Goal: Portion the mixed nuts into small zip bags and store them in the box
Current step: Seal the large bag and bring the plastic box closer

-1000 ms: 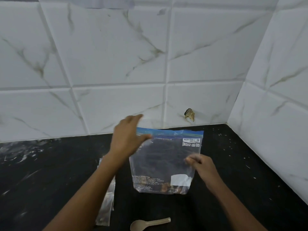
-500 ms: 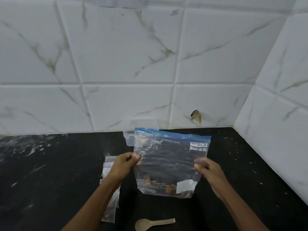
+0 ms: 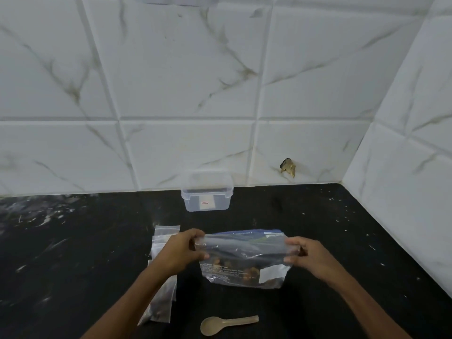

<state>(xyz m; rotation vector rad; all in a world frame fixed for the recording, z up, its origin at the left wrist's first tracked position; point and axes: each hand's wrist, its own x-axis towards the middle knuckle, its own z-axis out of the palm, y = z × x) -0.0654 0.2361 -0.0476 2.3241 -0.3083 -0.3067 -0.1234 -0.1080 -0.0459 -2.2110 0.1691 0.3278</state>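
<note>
A large clear zip bag point(image 3: 244, 260) with a blue top strip holds brown mixed nuts at its bottom and stands on the black counter point(image 3: 73, 253). My left hand point(image 3: 181, 250) pinches its left upper edge and my right hand point(image 3: 310, 255) pinches its right upper edge; the top is folded away from me. A stack of small clear zip bags point(image 3: 165, 241) lies to the left, partly under my left forearm. A clear plastic box point(image 3: 207, 195) stands at the back by the wall. A beige spoon point(image 3: 227, 324) lies in front of the large bag.
White marble-look tiles form the back wall and the right side wall point(image 3: 403, 179), which meet in a corner at the right. A chipped hole point(image 3: 288, 167) marks the back wall low down. White specks are scattered over the counter.
My left hand came down from the bag's top to its left edge. Both hands lowered the bag and tipped its top away, which uncovered the clear box behind it.
</note>
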